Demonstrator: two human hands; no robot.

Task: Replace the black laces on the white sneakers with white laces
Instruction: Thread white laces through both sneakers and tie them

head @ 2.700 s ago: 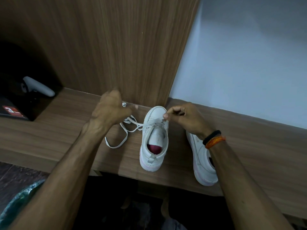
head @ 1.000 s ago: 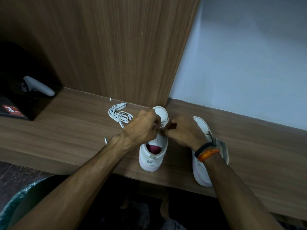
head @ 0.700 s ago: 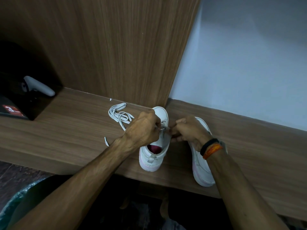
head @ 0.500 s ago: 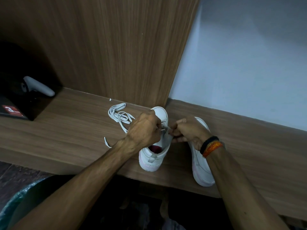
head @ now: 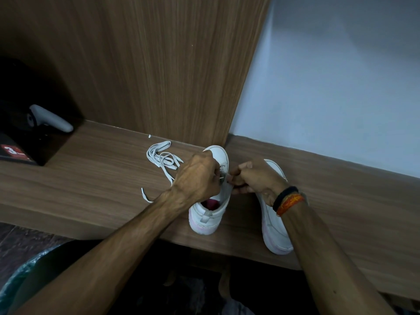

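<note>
1. Both hands have closed in over the left sneaker (head: 210, 210) since 2.7 s ago, when the left hand (head: 197, 176) was out by the panel (head: 159, 64) drawing lace; the slack now lies coiled on the shelf (head: 91, 183). Over the last 0.5 s little has shifted.
2. Location: the left sneaker stands upright near the shelf edge, toe against the panel. The right sneaker (head: 276, 226) lies just beside it, partly under the right wrist. No black lace is visible.
3. Risk: the lace tip may slip from the pinch or miss its eyelet, since the hands hide the eyelet row. Judged likely cause: poor light and a small target.
4. Risk: a hard pull could tip the sneaker off the shelf edge; nothing pins it down.
5. Risk: the white lace (head: 163, 159) coil could knot as it feeds.
6. Left hand: fingers curled tight, pinching a short lace end at the tongue.
7. Right hand (head: 254, 178): fingers curled, thumb and forefinger pinching at the same spot; whether lace or eyelet flap, I cannot tell.
</note>
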